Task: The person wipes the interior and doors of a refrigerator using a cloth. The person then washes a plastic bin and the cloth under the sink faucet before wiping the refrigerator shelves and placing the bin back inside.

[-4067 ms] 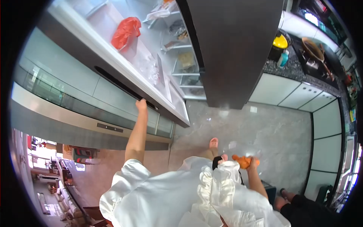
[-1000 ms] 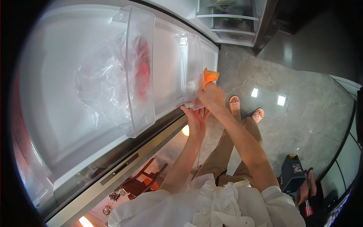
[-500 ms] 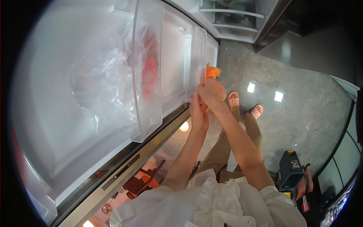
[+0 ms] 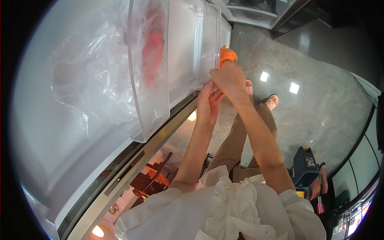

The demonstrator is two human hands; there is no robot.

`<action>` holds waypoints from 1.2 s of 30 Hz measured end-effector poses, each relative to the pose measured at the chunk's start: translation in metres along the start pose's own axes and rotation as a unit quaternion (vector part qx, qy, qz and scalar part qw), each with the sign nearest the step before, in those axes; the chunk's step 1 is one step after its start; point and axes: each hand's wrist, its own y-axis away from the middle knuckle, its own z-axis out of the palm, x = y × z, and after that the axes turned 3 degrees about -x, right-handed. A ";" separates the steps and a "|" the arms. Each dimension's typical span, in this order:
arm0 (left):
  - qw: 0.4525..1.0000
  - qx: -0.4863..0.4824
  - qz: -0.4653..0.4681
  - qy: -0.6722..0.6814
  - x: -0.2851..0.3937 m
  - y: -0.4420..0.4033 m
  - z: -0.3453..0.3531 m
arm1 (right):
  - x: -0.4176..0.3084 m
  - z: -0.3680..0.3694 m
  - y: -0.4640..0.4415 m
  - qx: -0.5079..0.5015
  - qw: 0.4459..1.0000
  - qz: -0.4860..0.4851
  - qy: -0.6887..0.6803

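Note:
My right hand (image 4: pixel 231 80) is closed round an orange cloth (image 4: pixel 228 55), part of which sticks out beyond the fingers. Both hands are at the near corner of a small clear door shelf (image 4: pixel 208 44) on the open fridge door (image 4: pixel 182 66). Close below the right hand, my left hand (image 4: pixel 209 98) is curled at that corner, its fingertips partly hidden by the right hand. To the left, a larger clear door bin (image 4: pixel 150 108) holds clear plastic bags (image 4: pixel 108 76) and something red (image 4: pixel 153 50).
Fridge drawers (image 4: pixel 252 14) show at the top. A dark bin (image 4: pixel 306 166) stands on the grey floor (image 4: pixel 316 100) at the right, near another person's legs (image 4: pixel 320 184). Pale cabinets (image 4: pixel 364 152) line the right edge. Beyond the door is a wooden chair (image 4: pixel 150 180).
From a handle pull seen earlier, my left hand has come to the small door shelf, as has my right hand with the cloth. Lately both hands have shifted slightly upward in view.

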 end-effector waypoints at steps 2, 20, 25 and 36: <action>0.999 -0.009 0.017 -0.037 -0.003 -0.006 -0.002 | 0.007 0.009 0.000 0.041 0.999 0.006 -0.005; 0.994 -0.044 -0.055 0.087 -0.024 -0.008 -0.014 | 0.027 0.006 0.005 0.104 0.993 -0.034 0.032; 0.991 -0.054 -0.056 0.106 -0.024 -0.017 -0.019 | 0.009 -0.012 -0.016 0.055 0.998 -0.015 0.003; 0.984 -0.053 -0.102 0.137 -0.016 -0.028 -0.025 | -0.011 -0.017 -0.040 0.020 0.993 -0.016 0.119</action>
